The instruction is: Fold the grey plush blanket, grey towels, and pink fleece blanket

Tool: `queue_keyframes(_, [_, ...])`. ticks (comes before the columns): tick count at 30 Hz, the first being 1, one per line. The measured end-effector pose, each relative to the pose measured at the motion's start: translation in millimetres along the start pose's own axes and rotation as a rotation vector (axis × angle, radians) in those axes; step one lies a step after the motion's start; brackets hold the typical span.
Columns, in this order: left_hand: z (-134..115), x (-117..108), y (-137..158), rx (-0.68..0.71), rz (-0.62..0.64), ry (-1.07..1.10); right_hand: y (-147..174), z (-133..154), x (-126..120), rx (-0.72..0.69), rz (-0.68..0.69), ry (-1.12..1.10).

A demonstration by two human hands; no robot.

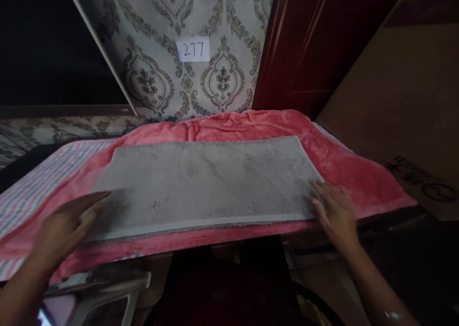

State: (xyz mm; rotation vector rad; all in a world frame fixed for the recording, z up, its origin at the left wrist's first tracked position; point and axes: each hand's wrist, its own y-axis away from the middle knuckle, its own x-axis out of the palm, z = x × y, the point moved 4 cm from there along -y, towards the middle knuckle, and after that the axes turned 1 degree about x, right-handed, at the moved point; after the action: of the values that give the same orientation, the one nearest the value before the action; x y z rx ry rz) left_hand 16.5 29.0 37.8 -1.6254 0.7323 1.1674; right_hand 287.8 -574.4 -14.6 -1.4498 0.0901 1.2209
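A grey plush cloth [208, 182] lies flat in a wide rectangle with a pale hem along its near edge. It rests on a pink fleece blanket [358, 187]. My left hand [68, 225] is at the cloth's near left corner, its thumb and fingers stretched out and a little blurred. Over at the right edge of the cloth is my right hand [335, 213], fingers extended and thumb apart. Whether the fingertips press on the cloth or hover just above it, I cannot tell. Neither hand grips anything that I can see.
A checked cloth [39, 187] shows under the blanket at the left. Behind stand a dark screen [53, 44] and a patterned wall with a paper label [193, 49] reading 277. A large cardboard box [401, 101] rises at the right. Below left is a white plastic frame [132, 292].
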Motion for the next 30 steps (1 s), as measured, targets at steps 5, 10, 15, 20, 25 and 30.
queue_keyframes(5, [-144,32,-101,0.441,0.105,0.117,-85,77,62,-0.045,0.426,0.053])
queue_keyframes(10, [-192,97,-126,0.541,0.121,0.053,-94,90,107,0.046,0.729,0.086])
queue_keyframes(15, [-183,126,-119,0.54,0.069,0.028,-91,76,112,0.019,0.759,0.044])
queue_keyframes(20, [-184,123,-120,0.543,0.103,0.025,-137,44,110,0.124,0.645,0.107])
queue_keyframes(25, [-194,113,-110,0.499,0.185,0.063,-144,4,126,0.232,0.592,0.182])
queue_keyframes(30, [-199,102,-102,0.449,0.305,0.136,-124,-24,153,0.208,0.549,0.197])
